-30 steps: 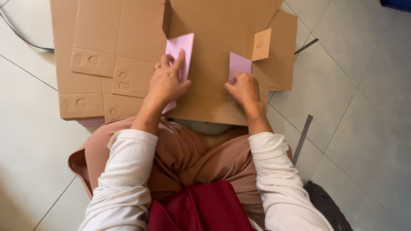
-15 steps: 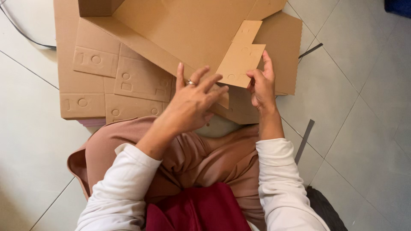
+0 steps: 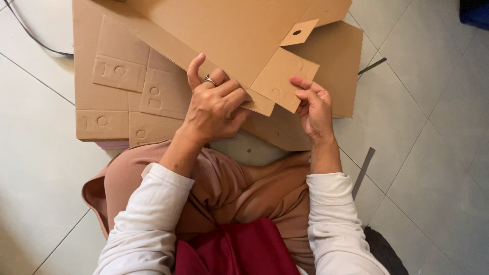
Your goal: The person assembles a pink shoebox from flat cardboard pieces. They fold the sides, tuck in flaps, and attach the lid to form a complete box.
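Hands: I'm pinching the cardboard sheet [image 3: 224, 30] with my left hand [image 3: 214, 104], right hand [image 3: 313, 104] gripping its flap [image 3: 282, 76]; I should crease squarely.

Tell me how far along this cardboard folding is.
Done: the large brown die-cut cardboard sheet is lifted off the flat cardboard stack on the tiled floor, one long panel already creased upward. In hand: the left hand pinches the sheet's lower edge, and the right hand bends a small cardboard flap with punched holes. Left: the small tab with one hole stands loose; no box shape is closed.
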